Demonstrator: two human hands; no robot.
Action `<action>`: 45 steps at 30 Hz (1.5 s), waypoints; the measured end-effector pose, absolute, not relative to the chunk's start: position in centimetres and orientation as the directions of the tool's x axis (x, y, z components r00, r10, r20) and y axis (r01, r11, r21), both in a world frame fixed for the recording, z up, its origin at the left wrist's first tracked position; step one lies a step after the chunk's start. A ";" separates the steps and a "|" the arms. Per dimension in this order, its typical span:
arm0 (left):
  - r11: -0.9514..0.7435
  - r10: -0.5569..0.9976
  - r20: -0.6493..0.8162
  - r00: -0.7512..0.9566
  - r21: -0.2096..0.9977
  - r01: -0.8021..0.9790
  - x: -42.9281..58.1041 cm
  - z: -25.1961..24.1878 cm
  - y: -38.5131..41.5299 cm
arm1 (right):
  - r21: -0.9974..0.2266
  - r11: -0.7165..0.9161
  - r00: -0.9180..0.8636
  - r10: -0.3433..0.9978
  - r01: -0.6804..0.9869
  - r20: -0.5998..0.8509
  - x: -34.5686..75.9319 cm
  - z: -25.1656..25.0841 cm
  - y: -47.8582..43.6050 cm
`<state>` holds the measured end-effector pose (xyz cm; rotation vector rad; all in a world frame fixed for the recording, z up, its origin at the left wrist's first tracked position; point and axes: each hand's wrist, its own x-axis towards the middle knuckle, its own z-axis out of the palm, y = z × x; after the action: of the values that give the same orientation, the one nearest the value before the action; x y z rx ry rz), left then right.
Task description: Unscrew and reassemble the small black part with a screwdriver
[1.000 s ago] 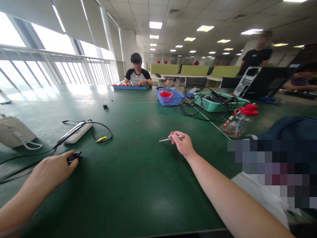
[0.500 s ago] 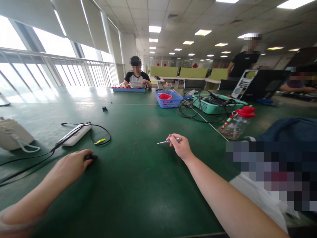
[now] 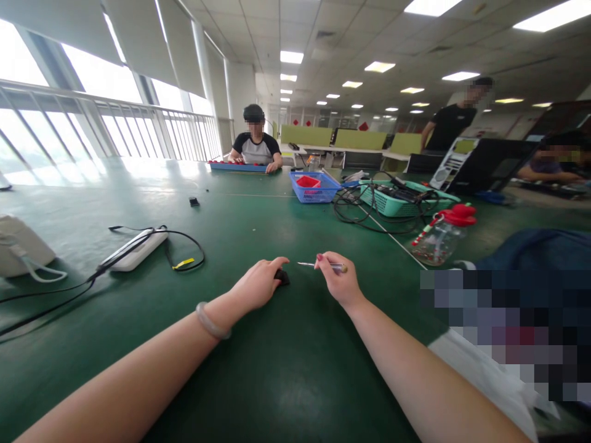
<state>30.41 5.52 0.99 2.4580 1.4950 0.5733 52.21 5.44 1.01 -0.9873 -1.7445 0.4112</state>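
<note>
My left hand (image 3: 259, 282), with a pale bangle (image 3: 212, 321) on its wrist, is closed around a small black block (image 3: 283, 279) just above or on the green table; its index finger points past the block to the right. The block's kind cannot be made out. Across a narrow gap, my right hand (image 3: 340, 277) grips a small screwdriver (image 3: 306, 264) with a clear and yellowish handle. Its thin metal shaft points left, toward the left fingertips and the block, without touching them.
On the left lie a white power strip (image 3: 133, 251) with black cables and a cream case (image 3: 23, 246). Farther back are a small black piece (image 3: 194, 202), a blue basket (image 3: 314, 195) and a teal basket (image 3: 392, 208). A red-lidded bottle (image 3: 441, 240) stands right. Other people are beyond.
My left hand has moved right with the black block, from beside the power strip to near the screwdriver tip. The right hand has hardly moved.
</note>
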 end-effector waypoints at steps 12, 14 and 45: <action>-0.423 0.901 0.232 0.367 0.660 0.621 29.2 -1.2 6.7 | -0.447 0.793 -0.375 0.596 0.413 0.710 50.2 1.9 3.2; -0.425 0.899 0.230 0.372 0.662 0.617 29.1 -1.2 6.8 | -0.409 0.805 -0.417 0.578 0.430 0.702 50.1 1.9 3.3; -0.444 0.890 0.240 0.388 0.655 0.612 28.8 -1.2 6.9 | 0.066 0.891 -0.745 0.332 0.448 0.578 49.1 2.7 2.2</action>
<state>28.83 6.89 -1.24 2.1861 1.2881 0.7975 49.10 2.20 2.71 -0.5609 -2.4795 -0.2685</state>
